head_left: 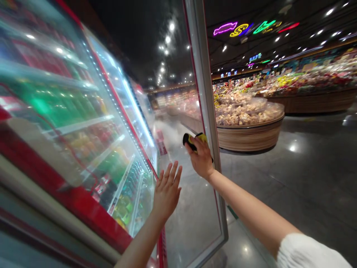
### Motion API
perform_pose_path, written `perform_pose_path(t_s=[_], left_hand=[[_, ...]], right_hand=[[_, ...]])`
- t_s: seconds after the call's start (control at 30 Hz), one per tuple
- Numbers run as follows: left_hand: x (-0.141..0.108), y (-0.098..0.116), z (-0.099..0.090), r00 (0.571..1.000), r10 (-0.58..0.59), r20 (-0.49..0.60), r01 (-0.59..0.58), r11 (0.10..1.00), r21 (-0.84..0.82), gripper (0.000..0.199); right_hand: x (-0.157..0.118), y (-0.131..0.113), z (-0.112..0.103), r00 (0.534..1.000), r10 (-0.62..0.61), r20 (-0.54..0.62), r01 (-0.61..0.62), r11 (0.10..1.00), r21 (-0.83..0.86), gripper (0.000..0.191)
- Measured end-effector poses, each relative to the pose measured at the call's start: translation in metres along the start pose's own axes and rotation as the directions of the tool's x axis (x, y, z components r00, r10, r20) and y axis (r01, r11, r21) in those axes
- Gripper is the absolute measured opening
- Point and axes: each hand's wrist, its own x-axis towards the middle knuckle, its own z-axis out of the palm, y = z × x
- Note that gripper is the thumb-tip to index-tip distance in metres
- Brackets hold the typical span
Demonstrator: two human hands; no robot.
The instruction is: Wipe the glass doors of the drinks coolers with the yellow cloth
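Floor (259, 193): grey, glossy, running far and right.

Fridge (106, 219): red-framed, lit, whole left side; shelves of bottles (65, 100), blurred.

Door (204, 74): one, glass in a grey frame, swung out, standing between the fridge on the left and the open floor on the right. A pale haze (167, 130) shows at its middle, left of the pad; whether it lies on the glass or is mirrored in it cannot be told.

Bins: two, wood-sided, heaped with goods. Near bin (248, 137) right of the door; far bin (312, 102) beyond it, farther right.

Signs (240, 29): neon, overhead, far right.

Sleeve (309, 249): white, right arm, near right.

Left hand (166, 191): nothing in the grip; fingers straight, slightly spread, pointing far. Placed between fridge and door, near left of the pad and apart from it. Contact with the glass: cannot be told.

Right hand (201, 158): grip bent over the pad, fingers on top, pointing far left. The nearer hand to the pad, being the one that holds it.

Pad (187, 139): one, black and yellow, partly hidden. Lies under the right fingers at the door's glass, apparently against it. Long axis roughly left to right, across the upright of the frame; black end left, yellow end right, just beside the frame.
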Motion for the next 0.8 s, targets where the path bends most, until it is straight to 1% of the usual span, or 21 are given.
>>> perform_pose_path(t_s=[0.03,0.07,0.13,0.17,0.23,0.3,0.33,0.37,0.4,0.43,0.5,0.53,0.57,0.6,0.67,0.73,0.77,0.8], left_hand=[[-0.001,-0.001,-0.001,1.000,0.006,0.004,-0.006,1.000,-0.003,0.087],[-0.002,-0.002,-0.002,1.000,0.012,0.008,-0.012,1.000,-0.006,0.087],[-0.004,-0.004,-0.003,1.000,0.025,0.016,-0.025,1.000,-0.010,0.086],[-0.005,-0.004,-0.003,0.999,0.030,0.018,-0.030,1.000,-0.010,0.086],[-0.005,-0.003,-0.004,0.999,0.023,0.024,-0.023,1.000,-0.006,0.086],[-0.006,0.000,-0.003,1.000,0.003,0.028,-0.003,1.000,-0.007,0.085],[-0.006,0.001,-0.003,0.999,-0.010,0.033,0.010,1.000,-0.010,0.085],[-0.006,0.003,-0.004,0.999,-0.022,0.041,0.023,1.000,-0.014,0.084],[-0.006,0.005,-0.004,0.998,-0.033,0.052,0.034,0.999,-0.018,0.083],[-0.007,0.006,-0.006,0.997,-0.043,0.064,0.045,0.999,-0.021,0.082],[-0.008,0.006,-0.012,0.994,-0.066,0.092,0.068,0.997,-0.020,0.081],[-0.009,0.006,-0.015,0.991,-0.079,0.105,0.082,0.997,-0.017,0.081],[-0.010,0.005,-0.020,0.989,-0.093,0.117,0.095,0.995,-0.012,0.080],[-0.010,0.003,-0.025,0.986,-0.104,0.130,0.106,0.994,-0.008,0.080],[-0.010,0.000,-0.033,0.980,-0.122,0.157,0.124,0.992,0.000,0.080],[-0.010,-0.002,-0.040,0.972,-0.139,0.187,0.139,0.990,0.012,0.079],[-0.009,-0.003,-0.043,0.968,-0.146,0.203,0.145,0.989,0.019,0.078],[-0.009,-0.003,-0.045,0.964,-0.151,0.217,0.149,0.988,0.027,0.077]], right_hand=[[-0.007,0.005,-0.003,0.991,-0.121,0.052,0.120,0.993,0.007,0.042],[-0.014,0.011,-0.007,0.965,-0.246,0.086,0.245,0.969,0.028,0.042],[-0.017,0.023,-0.013,0.963,-0.265,0.056,0.264,0.964,0.025,0.042],[-0.011,0.025,-0.014,0.973,-0.228,0.021,0.228,0.973,0.023,0.044],[0.013,0.021,-0.010,0.993,-0.098,-0.059,0.100,0.995,0.029,0.047],[0.039,0.005,-0.003,0.994,0.008,-0.111,-0.002,0.999,0.050,0.049],[0.048,-0.003,0.001,0.993,0.037,-0.115,-0.031,0.998,0.052,0.049],[0.051,-0.010,0.003,0.994,0.031,-0.104,-0.026,0.998,0.050,0.049],[0.049,-0.015,0.002,0.997,-0.012,-0.079,0.016,0.999,0.046,0.048],[0.042,-0.015,0.000,0.995,-0.085,-0.044,0.087,0.995,0.045,0.048],[0.024,-0.005,-0.011,0.968,-0.249,0.031,0.247,0.967,0.057,0.046],[0.017,0.003,-0.018,0.956,-0.288,0.060,0.285,0.957,0.059,0.045],[0.014,0.012,-0.024,0.955,-0.290,0.070,0.286,0.957,0.055,0.043],[0.015,0.019,-0.029,0.963,-0.261,0.070,0.257,0.965,0.051,0.043],[0.030,0.022,-0.029,0.992,-0.120,0.031,0.119,0.992,0.053,0.045],[0.050,0.007,-0.020,1.000,0.029,-0.006,-0.029,0.997,0.067,0.047],[0.056,-0.006,-0.015,0.997,0.078,-0.023,-0.076,0.995,0.063,0.048],[0.058,-0.020,-0.010,0.996,0.090,-0.018,-0.089,0.995,0.056,0.047]])
